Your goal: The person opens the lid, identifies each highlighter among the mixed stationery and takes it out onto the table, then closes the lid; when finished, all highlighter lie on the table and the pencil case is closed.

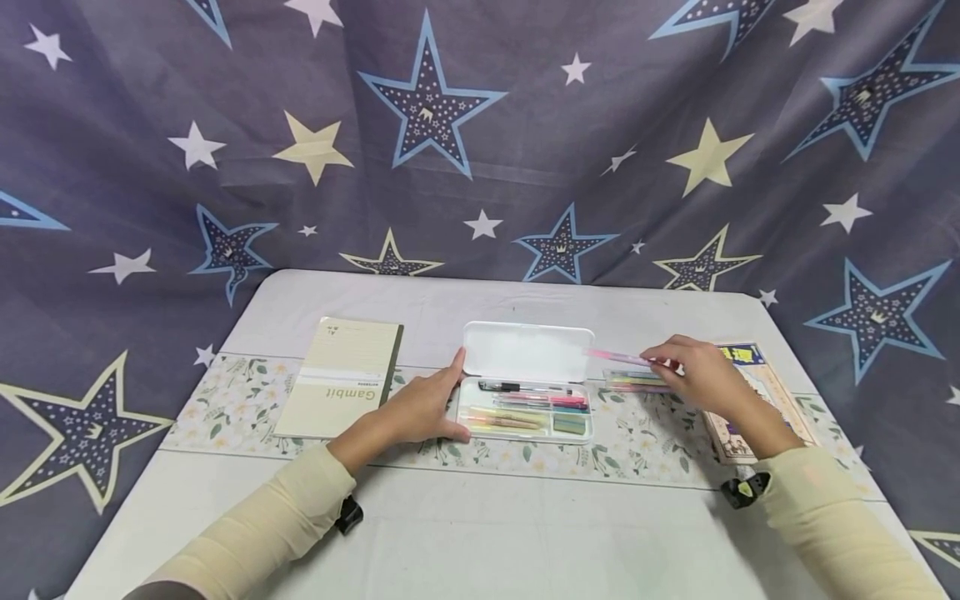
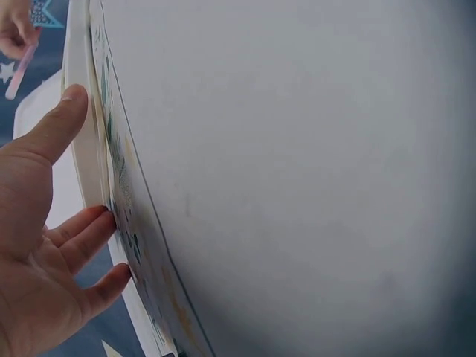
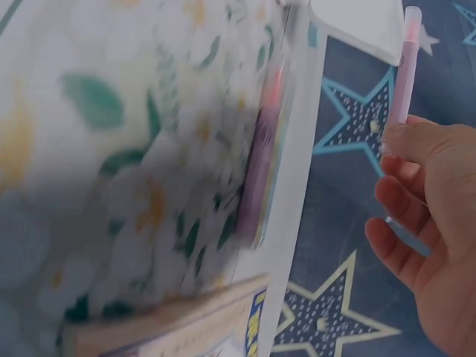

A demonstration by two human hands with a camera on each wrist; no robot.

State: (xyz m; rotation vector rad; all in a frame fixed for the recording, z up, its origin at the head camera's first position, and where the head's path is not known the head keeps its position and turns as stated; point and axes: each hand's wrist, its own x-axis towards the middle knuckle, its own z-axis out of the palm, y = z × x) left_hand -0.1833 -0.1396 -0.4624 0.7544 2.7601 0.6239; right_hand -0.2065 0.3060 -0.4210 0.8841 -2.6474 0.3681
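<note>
While our right hand (image 1: 699, 377) pinches the pen (image 1: 617, 357) above the desk (image 1: 525, 533), nearest its far right corner, and our left hand (image 1: 422, 407) lies spread against the case (image 1: 528, 352), we judge the pen light, stiff, slick, best held mid-barrel.

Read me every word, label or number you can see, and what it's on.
"Gambit": on the notebook.
Smaller print there: too small to read.
Yellow lettering on the right-hand book: too blurred to read.
Mark on the pink pen in the right hand: too small to read.
Pens in the case: nothing legible.
</note>
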